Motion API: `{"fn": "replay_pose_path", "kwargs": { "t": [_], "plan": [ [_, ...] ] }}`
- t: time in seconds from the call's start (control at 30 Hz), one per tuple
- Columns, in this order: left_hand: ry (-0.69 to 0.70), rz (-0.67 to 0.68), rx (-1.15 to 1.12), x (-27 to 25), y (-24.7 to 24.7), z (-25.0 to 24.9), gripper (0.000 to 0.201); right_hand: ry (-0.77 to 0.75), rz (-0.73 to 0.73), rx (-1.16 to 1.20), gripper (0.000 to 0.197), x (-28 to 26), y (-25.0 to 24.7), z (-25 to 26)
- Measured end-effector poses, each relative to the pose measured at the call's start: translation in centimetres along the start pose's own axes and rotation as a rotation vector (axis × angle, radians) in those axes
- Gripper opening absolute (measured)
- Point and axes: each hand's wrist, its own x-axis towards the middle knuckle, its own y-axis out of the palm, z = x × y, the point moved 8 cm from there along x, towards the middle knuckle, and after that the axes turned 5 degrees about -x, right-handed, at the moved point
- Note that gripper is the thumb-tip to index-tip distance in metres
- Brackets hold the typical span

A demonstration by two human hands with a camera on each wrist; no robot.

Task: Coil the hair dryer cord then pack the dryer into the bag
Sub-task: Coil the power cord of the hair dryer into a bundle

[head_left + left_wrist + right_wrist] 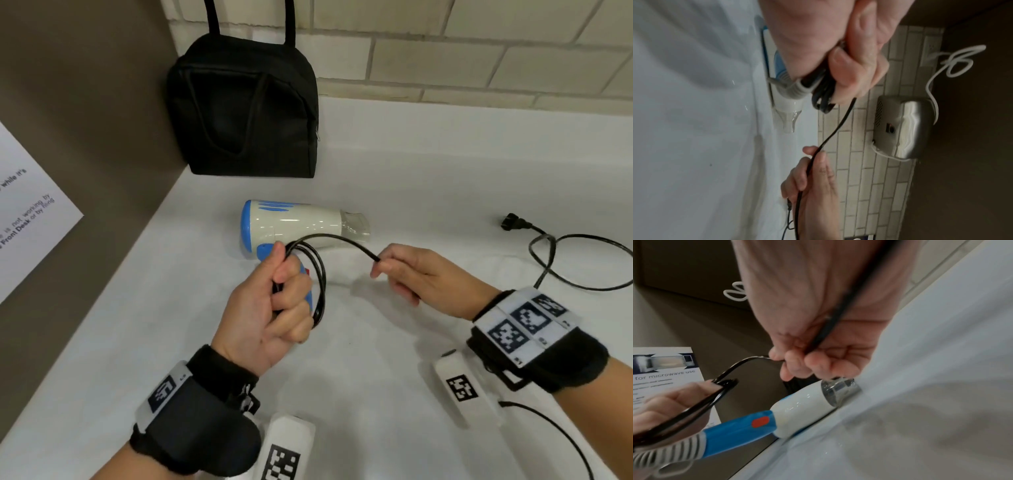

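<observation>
A white and blue hair dryer (294, 222) lies on its side on the white counter (394, 178), nozzle to the right. My left hand (281, 294) grips its blue handle (735, 426) together with several black cord loops (317, 274). From those loops the cord (346, 240) arcs over to my right hand (404, 270), which pinches it between thumb and fingers. Past that hand the slack cord (582, 260) trails right and ends at the plug (513, 222). A black bag (246, 106) stands upright behind the dryer, in the corner.
A brown side wall (85, 120) with a printed notice (24, 212) closes the left. A tiled wall (445, 58) runs along the back. A steel wall unit (904, 126) with a white curly cord shows in the left wrist view.
</observation>
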Motion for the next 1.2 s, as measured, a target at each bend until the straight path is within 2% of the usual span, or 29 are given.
{"fn": "replay_pose_path", "kwargs": {
  "t": [0.07,0.1,0.2,0.27,0.37,0.43,0.53,0.6,0.63,0.7,0.8,0.87,0.93,1.03,1.07,1.13,1.2],
  "plan": [
    [0.03,-0.005,-0.019,-0.1,0.0,-0.4,0.044,0.021,-0.033,-0.054,0.022,-0.3,-0.5,-0.6],
    [0.044,-0.006,-0.014,0.0,0.2,-0.3,0.046,0.023,-0.019,-0.158,0.021,-0.3,-0.1,-0.4],
    [0.102,-0.042,0.069,0.4,1.0,0.2,0.048,0.01,0.134,-0.651,0.025,-0.4,2.8,1.6],
    [0.167,-0.065,0.189,0.7,2.0,0.4,0.046,-0.072,0.215,-0.867,0.03,-0.9,5.3,3.4],
    [0.32,-0.115,0.609,1.0,2.5,0.5,0.052,-0.202,0.224,-0.935,0.029,-1.9,7.7,5.7],
    [0.365,-0.122,0.756,1.2,2.2,0.9,0.052,-0.229,0.236,-0.892,0.022,-2.7,8.1,6.2],
    [0.267,-0.07,0.812,1.3,1.8,2.2,0.048,-0.235,0.235,-0.87,0.018,-3.4,7.4,6.7],
    [0.235,-0.061,0.853,1.1,1.7,2.6,0.041,-0.225,0.168,-0.937,0.007,-3.8,6.1,7.3],
    [0.25,-0.065,0.872,0.9,1.6,2.4,0.038,-0.213,0.094,-0.914,0.007,-3.7,4.9,7.6],
    [0.231,-0.047,0.9,0.7,1.6,2.2,0.039,-0.211,-0.051,-0.792,0.022,-3.5,2.3,8.6],
    [0.02,0.016,0.743,0.9,1.5,3.0,0.044,-0.161,-0.186,-0.507,0.032,-2.2,-1.0,8.2],
    [-0.127,0.069,0.57,0.9,1.6,3.5,0.05,-0.168,-0.173,-0.321,0.029,-0.9,-1.0,6.9],
    [-0.192,0.104,0.45,0.9,1.5,3.7,0.051,-0.199,-0.161,-0.231,0.031,-0.2,0.0,6.3],
    [-0.201,0.081,0.31,1.1,0.7,3.2,0.044,-0.205,-0.139,-0.061,0.04,0.1,1.5,5.6],
    [-0.191,0.067,0.257,1.1,0.4,3.0,0.044,-0.177,-0.104,0.038,0.038,0.2,2.0,5.0],
    [-0.17,0.032,0.156,1.3,-0.2,2.8,0.043,-0.102,-0.017,0.244,0.016,-0.1,3.5,4.5],
    [-0.175,0.018,0.089,1.6,-0.5,3.0,0.043,-0.029,-0.036,0.35,0.012,-0.2,4.5,3.8]
  ]
}}
